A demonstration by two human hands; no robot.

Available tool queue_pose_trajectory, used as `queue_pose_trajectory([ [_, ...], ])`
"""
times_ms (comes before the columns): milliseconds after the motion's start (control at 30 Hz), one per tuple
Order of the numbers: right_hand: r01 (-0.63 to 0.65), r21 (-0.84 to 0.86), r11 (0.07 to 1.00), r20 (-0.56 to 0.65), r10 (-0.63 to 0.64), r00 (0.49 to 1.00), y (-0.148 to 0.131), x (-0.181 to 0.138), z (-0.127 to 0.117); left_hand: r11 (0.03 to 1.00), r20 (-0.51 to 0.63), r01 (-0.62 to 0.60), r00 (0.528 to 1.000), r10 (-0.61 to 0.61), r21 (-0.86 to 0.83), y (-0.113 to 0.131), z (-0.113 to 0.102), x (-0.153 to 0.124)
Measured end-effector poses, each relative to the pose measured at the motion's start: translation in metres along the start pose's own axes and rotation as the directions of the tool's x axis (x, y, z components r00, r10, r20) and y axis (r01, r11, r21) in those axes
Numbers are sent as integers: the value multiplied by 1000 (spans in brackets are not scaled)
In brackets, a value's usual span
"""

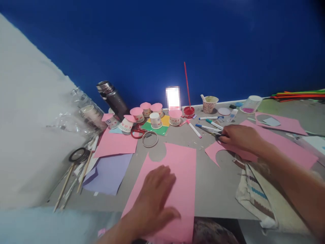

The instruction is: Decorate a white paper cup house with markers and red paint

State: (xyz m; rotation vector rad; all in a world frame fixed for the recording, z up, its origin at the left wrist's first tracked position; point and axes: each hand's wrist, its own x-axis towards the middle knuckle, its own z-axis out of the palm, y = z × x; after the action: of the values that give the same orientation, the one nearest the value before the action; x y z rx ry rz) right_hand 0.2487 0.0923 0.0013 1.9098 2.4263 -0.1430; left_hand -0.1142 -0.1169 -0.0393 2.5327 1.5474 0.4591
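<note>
My left hand point(154, 200) lies flat, fingers stretched out, on a pink paper sheet point(182, 166) in front of me. My right hand point(240, 137) reaches across a second pink sheet point(279, 142) with a round cut-out, its fingers curled at a dark thin tool point(212, 133) among the marker pens point(209, 128). What that hand grips is too small to name. Several small paper cups with pink lids point(138, 114) stand further back on yellow and green paper.
Red scissors point(137, 131), a tape ring point(150, 139), a lilac sheet point(108, 174), wooden sticks point(63, 186), a dark flask point(113, 98), a red paint pot with stick point(189, 111), a patterned cup point(209, 104), a striped cloth point(256, 189), a blue wall behind.
</note>
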Motion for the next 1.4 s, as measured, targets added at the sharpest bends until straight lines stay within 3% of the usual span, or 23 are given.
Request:
queue_pose_trajectory([
  [33,-21,-10,1000,-9,21,1000,9,-2,-1,982,-71,186,980,-188,-33,-3,-7,3],
  [67,-41,1,999,-27,41,999,18,-2,-2,921,-136,386,911,-389,-47,-6,-14,6],
  [100,-54,2,999,-24,54,998,27,-2,-3,846,-129,532,838,-531,-24,-9,-21,9],
  [167,-44,90,995,-59,50,997,42,0,-3,708,-86,704,710,-699,56,-14,-31,16],
  [233,9,295,956,-108,24,994,49,3,-2,670,-18,737,674,-739,90,-13,-35,21],
  [367,120,702,702,-187,19,982,39,2,1,710,70,704,708,-703,6,-4,-32,24],
  [467,104,893,438,-124,16,992,21,-2,3,689,142,690,722,-677,-222,-3,-40,23],
  [533,77,943,323,-86,12,996,10,-3,5,664,182,647,754,-631,-375,-10,-53,27],
  [633,60,972,225,-59,-14,998,-1,-3,11,676,181,528,837,-516,-514,-29,-77,45],
  [767,32,999,15,-29,-127,991,-12,-5,16,756,219,426,904,-366,-497,-54,-103,87],
  [900,-43,999,-21,38,-187,982,-24,-13,14,778,304,363,924,-231,-512,-64,-122,129],
  [1033,-28,1000,-11,25,-202,979,-36,-19,9,855,416,343,894,-169,-390,-64,-132,159],
  [1400,-5,1000,5,6,-117,993,-57,-16,-1,977,525,155,849,-58,-143,-60,-130,200],
])
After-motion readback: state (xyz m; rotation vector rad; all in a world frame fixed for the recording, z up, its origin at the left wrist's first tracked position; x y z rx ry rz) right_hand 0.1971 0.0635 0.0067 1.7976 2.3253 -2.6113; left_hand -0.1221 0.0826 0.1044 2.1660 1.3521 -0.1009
